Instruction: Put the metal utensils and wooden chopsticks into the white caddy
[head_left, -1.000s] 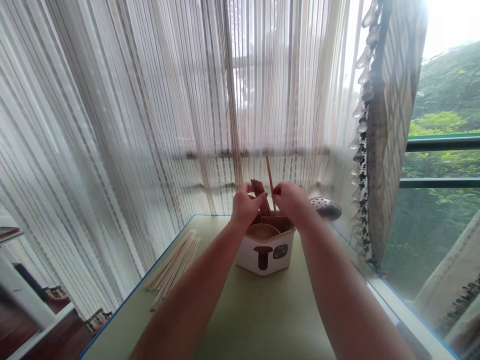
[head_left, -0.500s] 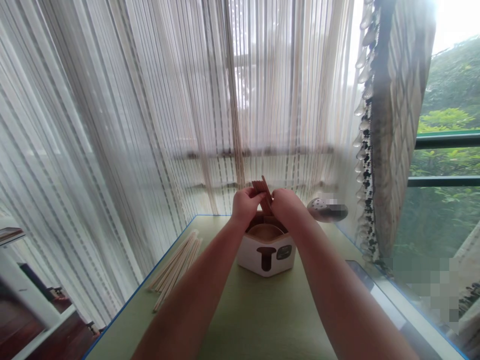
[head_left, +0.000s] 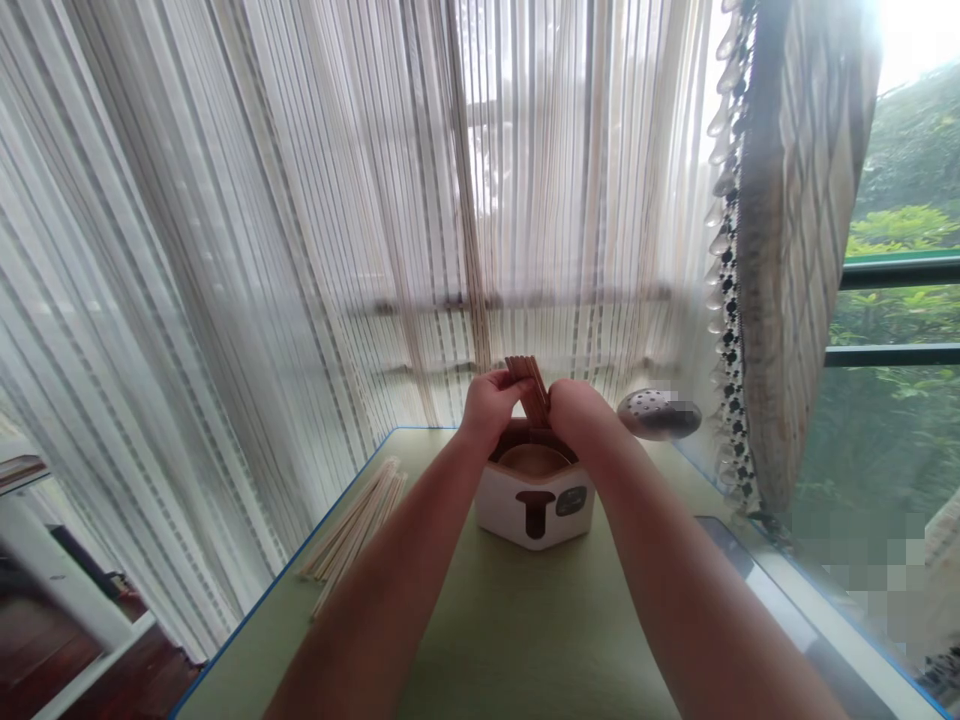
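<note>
A flat bundle of brown chopsticks point(head_left: 535, 405) stands nearly upright over the back of a white box point(head_left: 501, 501). My left hand point(head_left: 489, 408) is closed on its left side, thumb across the front. Against the bundle's right edge, my right hand point(head_left: 576, 408) is curled with its fingers pinched on the sticks, mostly hidden behind its own back. The box is open-topped with angled sides, a brown inside and a T-shaped cut-out in front. Something round and brown point(head_left: 535, 459) fills its middle. Whether the bundle's lower ends touch the box floor is hidden.
Pale sticks point(head_left: 352, 535) lie in a loose pile on the green table point(head_left: 517, 630), left of my left forearm. A metallic oval thing with holes point(head_left: 658, 414) is beyond my right wrist. A flat dark-and-white item point(head_left: 757, 580) lies at right. Sheer curtains point(head_left: 315, 200) hang behind.
The chopstick that stuck up apart at the bundle's right side now lies against the others, its top about level with theirs. My right hand has shifted slightly right; the view moved a little.
</note>
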